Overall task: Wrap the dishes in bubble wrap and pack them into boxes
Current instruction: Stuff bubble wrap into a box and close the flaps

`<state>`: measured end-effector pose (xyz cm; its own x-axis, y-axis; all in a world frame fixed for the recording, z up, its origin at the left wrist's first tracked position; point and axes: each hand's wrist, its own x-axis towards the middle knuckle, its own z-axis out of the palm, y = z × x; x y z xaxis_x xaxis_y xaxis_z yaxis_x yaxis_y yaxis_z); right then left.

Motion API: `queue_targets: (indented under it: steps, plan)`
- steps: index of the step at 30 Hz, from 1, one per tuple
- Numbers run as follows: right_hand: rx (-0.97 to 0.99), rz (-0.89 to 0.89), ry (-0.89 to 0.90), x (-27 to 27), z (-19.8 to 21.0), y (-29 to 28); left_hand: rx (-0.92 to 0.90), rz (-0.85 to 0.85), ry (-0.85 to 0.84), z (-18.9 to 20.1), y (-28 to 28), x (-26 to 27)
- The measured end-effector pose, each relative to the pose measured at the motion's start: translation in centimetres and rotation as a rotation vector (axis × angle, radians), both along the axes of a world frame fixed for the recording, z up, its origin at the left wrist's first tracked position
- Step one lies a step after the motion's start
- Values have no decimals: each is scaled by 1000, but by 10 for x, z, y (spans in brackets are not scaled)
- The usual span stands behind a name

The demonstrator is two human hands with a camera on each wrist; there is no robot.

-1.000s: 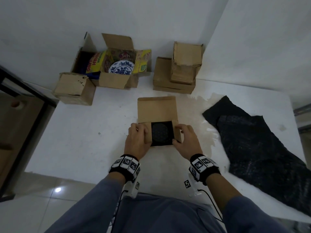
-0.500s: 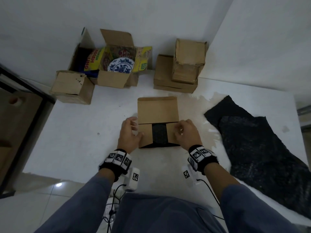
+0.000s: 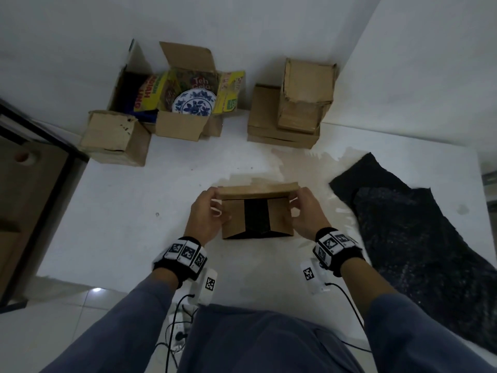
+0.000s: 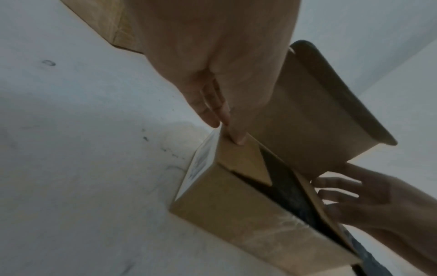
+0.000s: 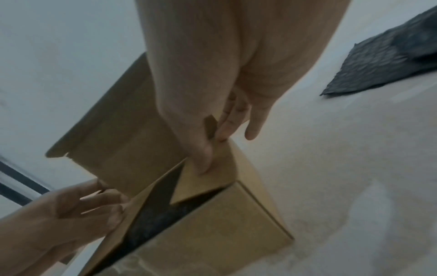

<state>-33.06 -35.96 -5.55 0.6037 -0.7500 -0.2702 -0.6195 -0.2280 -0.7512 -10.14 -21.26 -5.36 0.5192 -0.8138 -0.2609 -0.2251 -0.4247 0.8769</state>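
A small brown cardboard box (image 3: 234,224) sits on the white table (image 3: 129,211) in front of me. Its two side flaps are folded in, and a dish wrapped in black bubble wrap (image 3: 256,219) shows through the gap between them. The back lid (image 3: 258,190) stands raised and tips toward me. My left hand (image 3: 216,203) grips the lid's left end, thumb (image 4: 237,139) pressing on the left flap. My right hand (image 3: 294,204) grips the lid's right end, thumb (image 5: 204,164) on the right flap.
A loose sheet of black bubble wrap (image 3: 416,238) lies at the right. At the back, an open carton (image 3: 180,127) holds a blue-and-white plate (image 3: 194,102). Closed boxes (image 3: 293,109) are stacked at the back right, with another box (image 3: 115,137) back left. The table's edge runs on the left.
The side flaps were folded in over the wrapped dish. Both hands then moved up to the lid's ends and swung it from lying back to tipping over the box.
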Motion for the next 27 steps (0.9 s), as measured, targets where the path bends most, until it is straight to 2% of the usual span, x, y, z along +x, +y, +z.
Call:
queue_targets:
  steps: [2,5,11,14,19,23,27]
  plan:
    - [55,85,-62,-15,-1,0,-78,-47,-84,-3,9,-2]
    - [119,153,-49,-26,6,3,-142,-127,-149,-6,19,-1]
    - [73,125,-58,-30,6,12,-75,-394,-81,-1,37,12]
    - [8,146,-43,-30,5,15,-36,-420,-79,6,37,15]
    - [-40,156,-1,-29,5,20,47,-460,-187,6,36,15]
    - [-37,130,25,-26,4,26,47,-463,-268,4,36,14]
    - [11,79,34,-22,4,28,84,-485,-445,8,34,10]
